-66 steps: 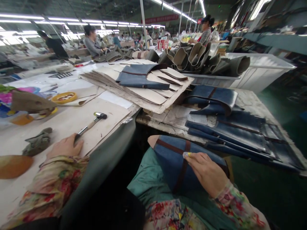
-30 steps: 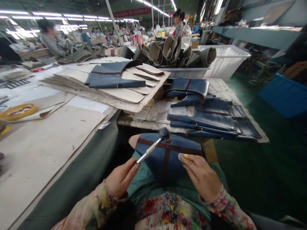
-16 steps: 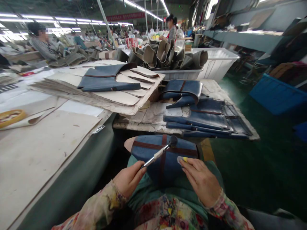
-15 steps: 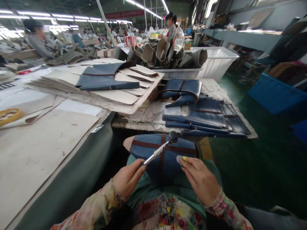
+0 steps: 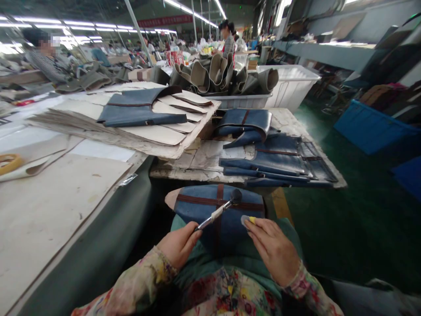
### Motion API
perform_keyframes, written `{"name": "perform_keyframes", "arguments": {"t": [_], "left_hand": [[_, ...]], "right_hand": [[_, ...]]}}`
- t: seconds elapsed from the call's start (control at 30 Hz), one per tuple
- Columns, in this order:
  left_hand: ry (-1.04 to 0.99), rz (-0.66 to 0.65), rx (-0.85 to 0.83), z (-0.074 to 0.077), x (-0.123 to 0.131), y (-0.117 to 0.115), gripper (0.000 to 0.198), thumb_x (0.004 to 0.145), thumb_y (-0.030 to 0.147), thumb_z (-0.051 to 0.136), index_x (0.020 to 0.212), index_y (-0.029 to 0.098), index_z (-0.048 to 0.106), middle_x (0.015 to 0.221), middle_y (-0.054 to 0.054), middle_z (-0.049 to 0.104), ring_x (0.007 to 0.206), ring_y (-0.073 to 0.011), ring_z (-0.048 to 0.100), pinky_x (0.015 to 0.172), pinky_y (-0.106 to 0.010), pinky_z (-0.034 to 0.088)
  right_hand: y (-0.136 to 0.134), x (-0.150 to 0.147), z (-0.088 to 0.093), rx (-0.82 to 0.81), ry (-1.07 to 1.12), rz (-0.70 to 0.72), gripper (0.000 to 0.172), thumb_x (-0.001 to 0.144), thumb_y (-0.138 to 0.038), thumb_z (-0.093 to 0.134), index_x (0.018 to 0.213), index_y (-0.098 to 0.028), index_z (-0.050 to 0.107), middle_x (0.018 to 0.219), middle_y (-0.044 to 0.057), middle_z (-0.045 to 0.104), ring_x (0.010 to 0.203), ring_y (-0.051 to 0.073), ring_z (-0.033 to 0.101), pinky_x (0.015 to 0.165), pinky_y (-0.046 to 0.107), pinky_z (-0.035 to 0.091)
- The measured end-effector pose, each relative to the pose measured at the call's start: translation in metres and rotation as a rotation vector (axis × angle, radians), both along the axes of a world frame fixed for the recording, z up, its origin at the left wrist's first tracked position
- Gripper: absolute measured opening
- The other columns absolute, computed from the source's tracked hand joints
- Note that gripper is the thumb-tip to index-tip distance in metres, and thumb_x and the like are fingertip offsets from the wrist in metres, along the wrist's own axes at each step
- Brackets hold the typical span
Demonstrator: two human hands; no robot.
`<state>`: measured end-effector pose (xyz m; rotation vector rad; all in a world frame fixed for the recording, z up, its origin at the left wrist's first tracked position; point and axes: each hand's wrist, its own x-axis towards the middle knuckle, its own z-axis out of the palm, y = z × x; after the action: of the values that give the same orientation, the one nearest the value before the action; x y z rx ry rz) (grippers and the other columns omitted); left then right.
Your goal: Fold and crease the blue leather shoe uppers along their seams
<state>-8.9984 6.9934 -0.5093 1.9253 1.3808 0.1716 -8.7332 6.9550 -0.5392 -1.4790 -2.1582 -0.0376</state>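
- Gripping a hammer [image 5: 216,213] in the closed left hand [image 5: 177,245], raised within the last couple of seconds from the left table [image 5: 69,206]; likely positioned for work on the leather.
- Pinching a small pale-and-yellow thing [image 5: 245,219] in the right hand [image 5: 274,252], at the leather's near side.
- Supporting the blue leather piece [image 5: 232,226] on the green lap [image 5: 197,262], just beyond both hands.
- Pointing left at the pale tip [image 5: 171,199], with its long axis running left to right.
- Unclear: hammer touching or just above leather.
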Motion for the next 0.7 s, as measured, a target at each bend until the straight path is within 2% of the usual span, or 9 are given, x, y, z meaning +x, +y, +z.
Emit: {"name": "perform_keyframes", "arguments": {"t": [0.13, 0.3, 0.43, 0.6, 0.7], "left_hand": [[-0.051, -0.039, 0.036, 0.002, 0.01, 0.002, 0.039, 0.087, 0.047, 0.022, 0.095, 0.022, 0.05, 0.073, 0.0, 0.057, 0.065, -0.0142, 0.054, 0.063, -0.024, 0.041], [0.164, -0.126, 0.002, 0.012, 0.021, 0.002, 0.033, 0.088, 0.042, 0.024, 0.096, 0.023, 0.05, 0.072, 0.0, 0.058, 0.067, -0.0156, 0.057, 0.062, -0.025, 0.041], [0.075, -0.112, 0.093, 0.02, 0.019, -0.001, 0.037, 0.088, 0.043, 0.02, 0.103, 0.023, 0.047, 0.079, -0.001, 0.059, 0.073, -0.0149, 0.058, 0.066, -0.024, 0.042], [0.239, -0.078, 0.059, 0.011, -0.005, -0.005, 0.037, 0.088, 0.044, 0.022, 0.099, 0.023, 0.05, 0.082, -0.002, 0.062, 0.075, -0.0174, 0.06, 0.068, -0.026, 0.044], [0.267, 0.089, 0.117, 0.012, -0.043, 0.0, 0.037, 0.088, 0.045, 0.024, 0.102, 0.024, 0.05, 0.083, -0.002, 0.063, 0.076, -0.0159, 0.06, 0.069, -0.025, 0.044]], "right_hand": [[0.0, 0.0, 0.0, 0.006, -0.001, -0.001, 0.03, 0.084, -0.017, 0.046, 0.111, -0.018, 0.058, 0.101, 0.005, 0.06, 0.094, 0.015, 0.052, 0.083, 0.03, 0.049], [-0.002, 0.002, -0.004, 0.0, 0.001, 0.002, 0.03, 0.084, -0.019, 0.045, 0.11, -0.02, 0.058, 0.101, 0.005, 0.06, 0.095, 0.015, 0.053, 0.083, 0.029, 0.049], [-0.003, 0.004, -0.007, 0.031, -0.028, 0.034, 0.031, 0.085, -0.023, 0.045, 0.114, -0.02, 0.056, 0.105, 0.004, 0.059, 0.097, 0.015, 0.053, 0.085, 0.03, 0.047], [-0.001, 0.006, -0.011, 0.048, -0.048, 0.053, 0.033, 0.086, -0.03, 0.041, 0.116, -0.02, 0.053, 0.106, 0.004, 0.059, 0.098, 0.016, 0.053, 0.085, 0.03, 0.046], [0.0, 0.014, -0.019, 0.066, -0.088, 0.098, 0.039, 0.087, -0.035, 0.038, 0.122, -0.021, 0.048, 0.109, 0.005, 0.058, 0.1, 0.017, 0.054, 0.081, 0.031, 0.049]]}}
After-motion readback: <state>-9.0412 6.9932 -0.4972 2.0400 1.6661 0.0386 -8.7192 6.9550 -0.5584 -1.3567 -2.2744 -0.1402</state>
